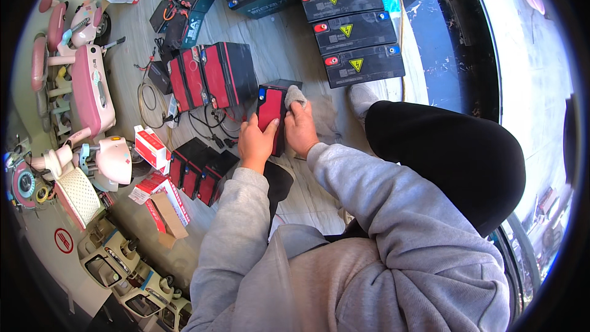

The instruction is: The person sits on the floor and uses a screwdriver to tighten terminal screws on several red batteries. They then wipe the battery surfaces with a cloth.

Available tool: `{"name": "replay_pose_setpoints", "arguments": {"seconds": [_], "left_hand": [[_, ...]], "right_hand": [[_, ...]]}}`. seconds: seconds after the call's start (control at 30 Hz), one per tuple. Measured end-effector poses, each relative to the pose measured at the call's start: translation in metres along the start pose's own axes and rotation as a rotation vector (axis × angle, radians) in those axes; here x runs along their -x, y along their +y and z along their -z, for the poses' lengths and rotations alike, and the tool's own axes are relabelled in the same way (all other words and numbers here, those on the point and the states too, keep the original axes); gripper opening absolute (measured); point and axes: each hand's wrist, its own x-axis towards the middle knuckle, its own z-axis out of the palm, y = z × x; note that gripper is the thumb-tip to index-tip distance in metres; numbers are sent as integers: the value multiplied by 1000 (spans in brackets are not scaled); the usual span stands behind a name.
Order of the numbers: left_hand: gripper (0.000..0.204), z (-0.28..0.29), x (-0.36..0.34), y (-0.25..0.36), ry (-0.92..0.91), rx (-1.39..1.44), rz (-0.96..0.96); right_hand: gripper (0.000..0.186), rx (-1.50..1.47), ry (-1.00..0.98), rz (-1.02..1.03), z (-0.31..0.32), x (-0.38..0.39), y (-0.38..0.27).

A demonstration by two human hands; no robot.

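Note:
A black battery with a red top stands on the floor in front of me, between my hands. My left hand grips its left side, the thumb lying on the red top. In my right hand is a bunched grey cloth, held against the right edge of the battery. The fingertips under the cloth are partly hidden. Just to the left, larger red-and-black batteries stand close together.
Black batteries with yellow warning triangles line the floor at far right. Cables lie at left. Smaller red-and-black batteries sit beside red-and-white cartons. Pink scooters stand along the left. My black-trousered knee is at right.

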Motion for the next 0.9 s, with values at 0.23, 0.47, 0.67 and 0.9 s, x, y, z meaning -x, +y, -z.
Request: {"name": "replay_pose_setpoints", "arguments": {"seconds": [0.23, 0.47, 0.67, 0.9], "left_hand": [[62, -9, -5, -18, 22, 31, -88], [89, -15, 18, -11, 43, 56, -27], [84, -38, 12, 14, 325, -11, 54], [86, -67, -15, 2, 62, 8, 165]], "right_hand": [[35, 240, -367, -63, 14, 108, 4], [28, 607, -322, -271, 38, -18, -45], [33, 838, -868, 49, 69, -97, -192], [36, 288, -906, -207, 124, -63, -298]]}}
